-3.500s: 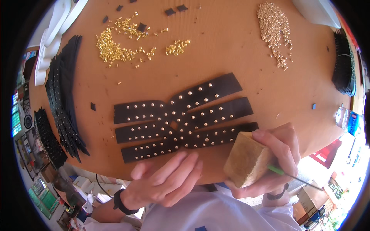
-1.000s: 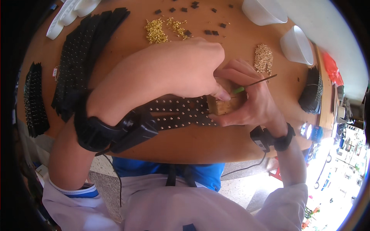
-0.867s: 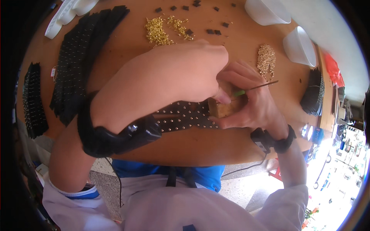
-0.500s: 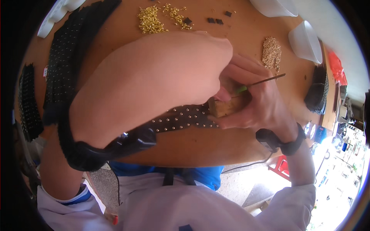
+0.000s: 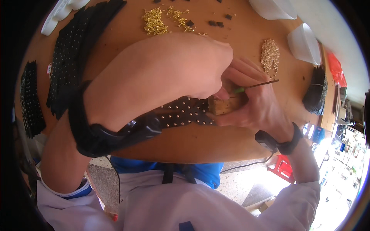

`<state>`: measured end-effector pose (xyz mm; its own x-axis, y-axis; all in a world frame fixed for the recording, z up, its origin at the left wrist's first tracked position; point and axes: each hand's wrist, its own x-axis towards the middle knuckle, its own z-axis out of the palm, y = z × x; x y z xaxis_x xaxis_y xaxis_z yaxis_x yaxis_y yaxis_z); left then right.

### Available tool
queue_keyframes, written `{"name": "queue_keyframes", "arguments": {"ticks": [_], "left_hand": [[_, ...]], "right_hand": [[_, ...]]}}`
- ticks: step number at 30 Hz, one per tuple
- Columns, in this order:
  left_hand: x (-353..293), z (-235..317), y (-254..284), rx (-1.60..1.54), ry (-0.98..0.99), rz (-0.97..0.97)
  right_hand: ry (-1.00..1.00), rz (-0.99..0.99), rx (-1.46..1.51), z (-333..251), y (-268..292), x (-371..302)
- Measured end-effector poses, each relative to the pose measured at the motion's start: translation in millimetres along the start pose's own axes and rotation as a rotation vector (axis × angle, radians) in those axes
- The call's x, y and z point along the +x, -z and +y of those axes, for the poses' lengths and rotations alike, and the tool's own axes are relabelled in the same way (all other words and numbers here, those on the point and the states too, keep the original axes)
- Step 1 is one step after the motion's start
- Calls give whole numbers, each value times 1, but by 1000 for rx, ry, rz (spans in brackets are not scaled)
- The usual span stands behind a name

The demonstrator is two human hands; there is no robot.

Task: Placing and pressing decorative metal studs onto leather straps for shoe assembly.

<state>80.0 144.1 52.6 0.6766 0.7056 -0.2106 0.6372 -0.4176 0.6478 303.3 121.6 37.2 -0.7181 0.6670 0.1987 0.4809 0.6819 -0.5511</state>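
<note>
Dark strip with rows of shiny metal studs lies on the table under my hands. A small wooden block rests on its right end. Fingers and thumb of my right hand are closed around the block. My left hand is bent into a fist just over the block, a fingertip touching its top; most of its fingers are hidden behind the forearm. Between the hands a thin dark rod sticks out to the right, with a green piece at its inner end. Which hand holds the rod cannot be told.
Gold-coloured small parts and dark square pieces lie at the back. A copper-coloured pile sits by a white tub. Studded black strips are stacked left; a dark bundle stands right. A cable hangs below the table edge.
The rod's outer end has dipped slightly and shifted left. My left forearm has moved a little up and right. The right hand keeps its hold on the block.
</note>
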Motion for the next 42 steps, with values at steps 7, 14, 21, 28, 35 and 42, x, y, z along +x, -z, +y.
{"name": "queue_keyframes", "arguments": {"ticks": [7, 14, 21, 28, 35, 42], "left_hand": [[2, 7, -1, -23, 91, -28], [2, 10, 4, 107, -16, 58], [-45, 4, -9, -111, -3, 511], [-50, 3, -28, -213, 42, 512], [-49, 7, -15, -520, 67, 358], [-34, -8, -14, -318, -20, 270]], "right_hand": [[-2, 15, -36, -3, 0, -5], [70, 94, 25, -1, -2, 0], [-120, 201, -81, -12, 27, -24], [-217, 185, -28, -20, 18, -33], [-8, 135, 27, -17, -2, -12], [14, 102, 21, -12, -20, 1]]}}
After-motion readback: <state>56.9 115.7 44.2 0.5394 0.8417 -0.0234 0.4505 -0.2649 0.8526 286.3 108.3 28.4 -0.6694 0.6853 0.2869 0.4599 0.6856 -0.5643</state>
